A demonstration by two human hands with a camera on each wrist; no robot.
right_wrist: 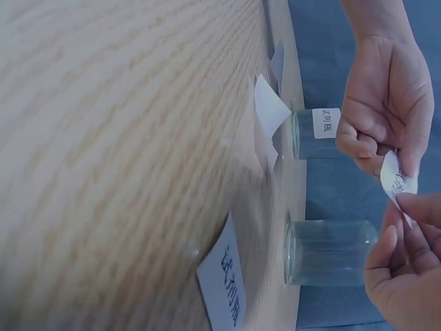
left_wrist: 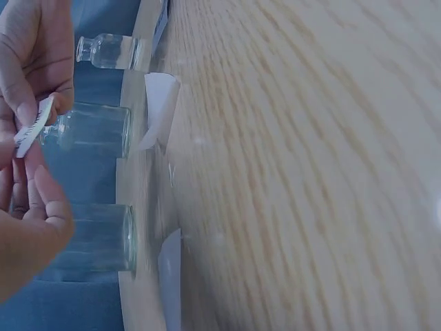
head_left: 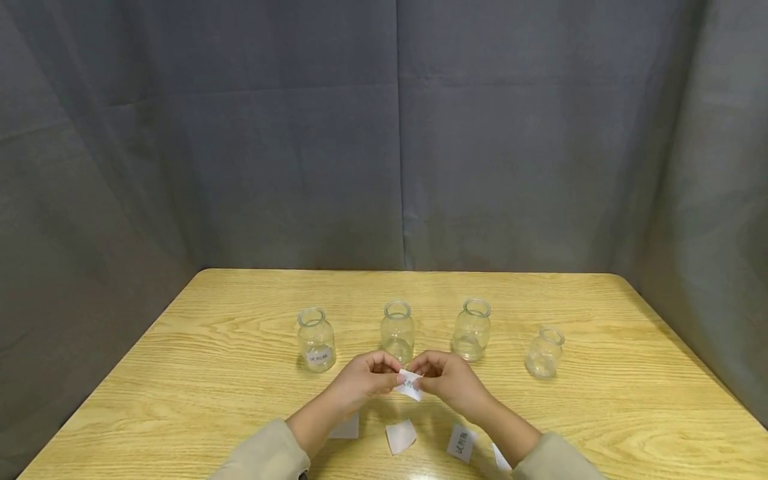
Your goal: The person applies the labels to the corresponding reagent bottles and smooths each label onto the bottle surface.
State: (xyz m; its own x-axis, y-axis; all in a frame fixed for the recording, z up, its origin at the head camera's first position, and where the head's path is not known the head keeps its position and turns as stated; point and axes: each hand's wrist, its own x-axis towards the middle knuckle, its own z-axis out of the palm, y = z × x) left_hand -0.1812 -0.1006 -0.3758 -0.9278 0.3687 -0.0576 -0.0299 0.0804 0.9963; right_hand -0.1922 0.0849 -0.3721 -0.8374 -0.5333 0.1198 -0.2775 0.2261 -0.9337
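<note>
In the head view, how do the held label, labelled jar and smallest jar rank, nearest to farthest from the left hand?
1. Held label, pinched by left hand
2. Labelled jar, ahead and left
3. Smallest jar, far right

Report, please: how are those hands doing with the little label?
Left hand and right hand: both pinching the printed label. Label: held above the table, slightly bent. In the way: nothing visible. Leftmost jar: bears its own label.

1 high view, 2 close, sideways
</note>
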